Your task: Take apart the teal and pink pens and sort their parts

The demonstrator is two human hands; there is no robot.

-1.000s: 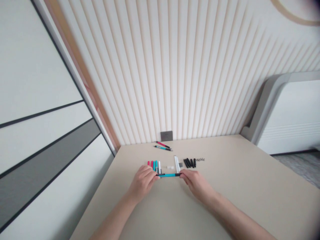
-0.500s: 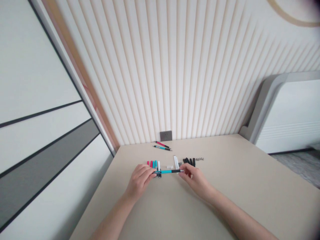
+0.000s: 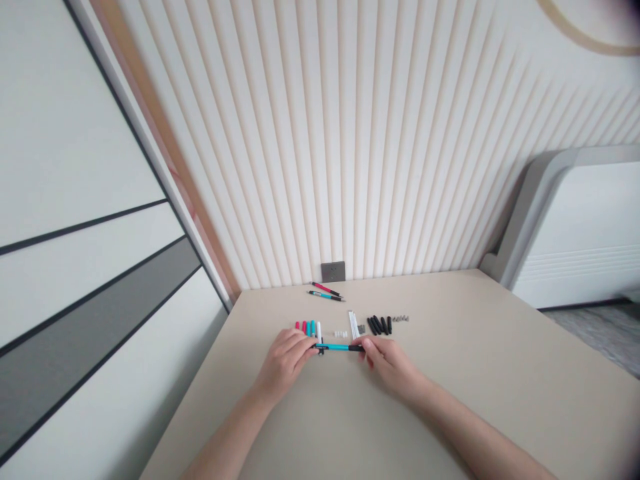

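Observation:
A blue mechanical pencil or pen (image 3: 336, 347) with black ends lies level between my two hands, above the table. My left hand (image 3: 284, 360) is closed on its left end. Around the black grip at the right end, my right hand (image 3: 383, 357) is closed with thumb and fingers; the tip is hidden. Just behind my left hand are pink and blue barrels (image 3: 309, 328) and a white barrel (image 3: 319, 330). White refill tubes (image 3: 353, 325), small white pieces (image 3: 341, 334) and several black grips (image 3: 379, 325) lie beyond the hands.
Small springs or metal parts (image 3: 400, 319) lie right of the black grips. A red pen (image 3: 325, 289) and another blue pen (image 3: 326, 296) rest near the wall, below a dark socket (image 3: 333, 271). The beige table (image 3: 450, 360) meets a ribbed wall; a white cabinet stands left.
My right hand has moved its fingers from the pen's metal tip onto the black grip, covering the tip. The pen sits slightly lower in view.

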